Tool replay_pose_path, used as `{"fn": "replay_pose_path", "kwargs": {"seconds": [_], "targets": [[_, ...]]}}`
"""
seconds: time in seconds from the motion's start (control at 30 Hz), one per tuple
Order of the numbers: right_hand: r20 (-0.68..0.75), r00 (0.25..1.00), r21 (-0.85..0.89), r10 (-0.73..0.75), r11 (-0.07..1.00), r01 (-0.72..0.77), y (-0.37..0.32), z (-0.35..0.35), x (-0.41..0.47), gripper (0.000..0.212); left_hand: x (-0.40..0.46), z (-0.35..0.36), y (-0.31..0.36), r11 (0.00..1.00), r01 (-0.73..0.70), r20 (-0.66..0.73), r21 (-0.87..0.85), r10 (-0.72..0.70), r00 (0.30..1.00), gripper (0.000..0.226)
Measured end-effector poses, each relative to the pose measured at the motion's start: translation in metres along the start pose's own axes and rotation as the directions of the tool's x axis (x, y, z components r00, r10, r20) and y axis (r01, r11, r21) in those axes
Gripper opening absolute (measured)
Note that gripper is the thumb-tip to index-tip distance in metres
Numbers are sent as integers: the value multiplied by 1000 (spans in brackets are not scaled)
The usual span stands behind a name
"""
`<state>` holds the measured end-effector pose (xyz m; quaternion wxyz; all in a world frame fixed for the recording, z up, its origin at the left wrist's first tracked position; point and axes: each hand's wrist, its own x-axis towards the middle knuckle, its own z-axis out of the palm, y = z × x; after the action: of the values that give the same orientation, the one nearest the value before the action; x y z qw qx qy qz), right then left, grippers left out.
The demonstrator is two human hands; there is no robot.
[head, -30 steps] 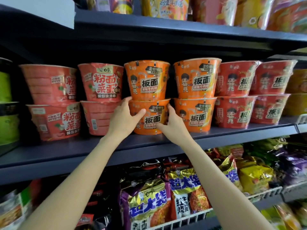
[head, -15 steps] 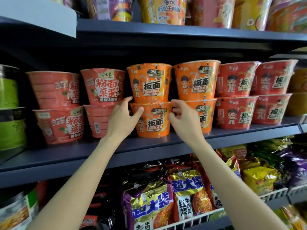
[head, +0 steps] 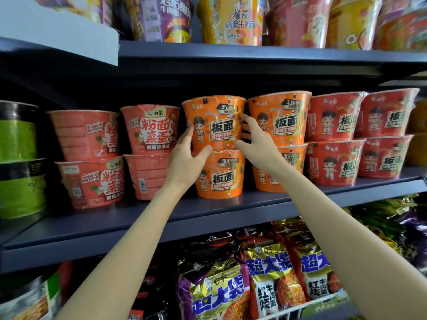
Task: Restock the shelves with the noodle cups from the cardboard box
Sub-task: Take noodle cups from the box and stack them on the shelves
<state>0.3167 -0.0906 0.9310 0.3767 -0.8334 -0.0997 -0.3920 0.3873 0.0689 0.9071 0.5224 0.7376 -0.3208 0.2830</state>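
Note:
Two orange noodle cups stand stacked at the middle of the dark shelf [head: 161,218]. The upper orange cup [head: 216,121] sits on the lower orange cup [head: 220,179]. My left hand [head: 187,158] presses the upper cup's left side, thumb along its base. My right hand [head: 256,142] grips its right side, fingers reaching behind it. A second orange stack [head: 283,118] stands just to the right. The cardboard box is not in view.
Red cups [head: 150,130] stand stacked left of my hands, more red cups [head: 335,116] to the right, green-black cups [head: 18,139] at far left. The upper shelf [head: 231,51] holds tall cups. Noodle bags [head: 265,273] fill a wire rack below.
Both hands have risen from the lower orange cup to the upper one and now hold its sides. The view has shifted closer and slightly up.

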Motion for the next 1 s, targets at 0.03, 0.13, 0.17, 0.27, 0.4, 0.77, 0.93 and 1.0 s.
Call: {"fn": "replay_pose_path", "kwargs": {"seconds": [0.03, 0.13, 0.17, 0.27, 0.4, 0.77, 0.93, 1.0], "targets": [[2, 1000, 6, -5, 1000, 5, -1, 0, -2, 63, 0, 0, -2, 1000, -14, -11, -1, 14, 1000, 73], [11, 1000, 29, -8, 1000, 8, -2, 2, -6, 66, -1, 1, -6, 999, -38, -14, 6, 38, 999, 78], [12, 1000, 36, -10, 999, 9, -2, 4, -6, 67, -1, 0, -7, 999, -42, -11, 4, 42, 999, 82], [6, 1000, 24, -17, 1000, 17, -1, 8, -7, 69, -1, -4, -8, 998, -31, 0, -49, 31, 1000, 87], [20, 999, -14, -32, 999, 33, -6, 8, -8, 68, -4, -10, -6, 992, 1, 35, -122, 3, 999, 88], [-8, 952, 13, -306, 952, 306, -48, 54, -46, 41, -22, -118, -22, 822, -128, -219, 556, 294, 930, 38], [362, 931, -184, -41, 976, 115, -51, 123, -18, 71, -20, -144, -59, 700, -92, 42, 708, 88, 995, 41], [356, 934, -203, 37, 978, 38, -49, 141, -10, 79, -18, -139, -63, 699, -87, 65, 710, 58, 996, 43]]}}
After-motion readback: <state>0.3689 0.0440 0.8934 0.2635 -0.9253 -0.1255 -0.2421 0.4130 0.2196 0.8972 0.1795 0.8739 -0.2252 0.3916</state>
